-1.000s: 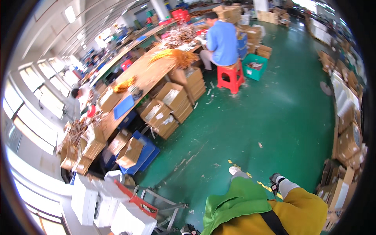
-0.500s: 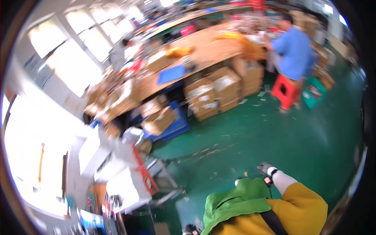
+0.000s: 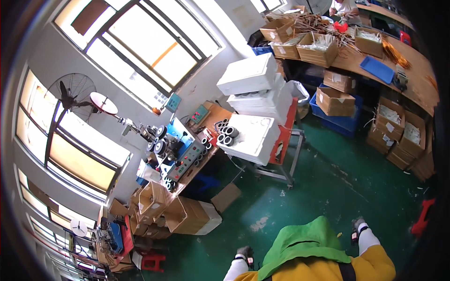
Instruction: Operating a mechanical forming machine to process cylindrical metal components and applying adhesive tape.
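Note:
My left hand (image 3: 244, 254) hangs low beside my body, in a dark glove below a white sleeve, with a small device strapped at the wrist. My right hand (image 3: 359, 224) hangs out on the other side, gloved and fitted the same way. No held thing shows at either hand; both are over the green floor (image 3: 309, 187), and their fingers are too small and dark to read. Ahead stand white foam boxes (image 3: 246, 136) on a red-topped metal cart (image 3: 283, 140), several black-and-white rings (image 3: 228, 133) on one of them.
Left of the cart, a workbench (image 3: 213, 114) carries a machine with a control box (image 3: 186, 159) and reels. Cardboard boxes (image 3: 185, 215) stand below it. A long wooden table (image 3: 417, 70) with boxes and a blue tray (image 3: 377, 70) is at right, a person (image 3: 347, 9) behind it. A red stool (image 3: 423, 218) stands far right.
My view has swung left, bringing the workbench, fan and windows in. The cart now sits nearer the middle, the co-worker in blue is out of view, and my left hand shows more fully.

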{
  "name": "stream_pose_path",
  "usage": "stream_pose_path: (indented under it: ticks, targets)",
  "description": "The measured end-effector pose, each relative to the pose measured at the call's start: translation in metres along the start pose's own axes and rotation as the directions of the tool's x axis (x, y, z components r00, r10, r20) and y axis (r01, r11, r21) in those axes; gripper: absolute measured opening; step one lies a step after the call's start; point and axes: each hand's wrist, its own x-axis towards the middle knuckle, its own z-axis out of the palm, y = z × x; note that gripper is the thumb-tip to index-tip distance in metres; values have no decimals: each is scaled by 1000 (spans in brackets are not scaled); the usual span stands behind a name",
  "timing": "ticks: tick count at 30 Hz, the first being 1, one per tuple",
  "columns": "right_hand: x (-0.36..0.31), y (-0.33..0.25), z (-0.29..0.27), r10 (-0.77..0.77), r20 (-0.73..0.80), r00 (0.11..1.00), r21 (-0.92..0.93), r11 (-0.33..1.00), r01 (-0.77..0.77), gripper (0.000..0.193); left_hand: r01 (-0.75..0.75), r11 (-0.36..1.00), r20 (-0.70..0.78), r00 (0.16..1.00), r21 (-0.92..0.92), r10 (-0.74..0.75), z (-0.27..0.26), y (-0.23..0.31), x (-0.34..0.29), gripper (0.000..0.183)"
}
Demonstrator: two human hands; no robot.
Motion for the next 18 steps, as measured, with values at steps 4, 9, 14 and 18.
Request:
stream_pose_path:
  ticks: [4,9,14,18]
  targets:
    - [3,-104,-12,-49,-89,995,370,926,79,11,178,942,36,984,-283,-175,-59,-72,27,34]
    - [-45,-266,-2,-102,14,995,119,988,100,24,189,858,94,982,-478,-164,-97,-104,66,38]
    - [-16,-375,23,-278,86,957,-182,940,289,32,107,787,42,994,-608,-103,-113,-104,65,43]
    - [-34,-472,20,-463,39,886,-153,873,463,23,111,757,-18,987,-644,-160,-116,-114,46,43]
